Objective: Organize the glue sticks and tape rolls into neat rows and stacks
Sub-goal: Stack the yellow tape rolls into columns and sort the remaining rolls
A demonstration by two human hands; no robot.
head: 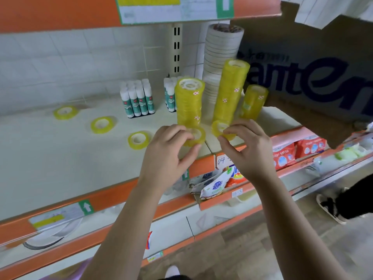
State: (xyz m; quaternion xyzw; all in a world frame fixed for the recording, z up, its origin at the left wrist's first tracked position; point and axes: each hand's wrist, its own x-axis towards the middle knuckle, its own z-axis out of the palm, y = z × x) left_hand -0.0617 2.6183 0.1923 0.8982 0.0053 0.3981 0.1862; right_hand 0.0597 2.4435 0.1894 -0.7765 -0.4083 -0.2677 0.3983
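On the cream shelf (60, 158), my left hand (171, 150) pinches a yellow tape roll (194, 136) at the foot of a yellow tape stack (189, 102). My right hand (246, 146) pinches a second yellow roll (220, 128) at the base of the tallest yellow stack (230, 91). A shorter yellow stack (254, 102) stands to the right. Three loose yellow rolls lie flat to the left: the far roll (65, 112), the middle roll (103, 124) and the near roll (138, 140). Glue sticks stand upright in two blocks, the left block (138, 100) and the right block (169, 93).
A tall stack of white tape rolls (222, 57) stands behind the yellow stacks. A cardboard box (312, 73) with blue lettering crowds the right side. The shelf's orange front edge (113, 195) runs below my hands, with packaged goods (218, 182) on the lower shelf. Another person's shoe (331, 209) is on the floor.
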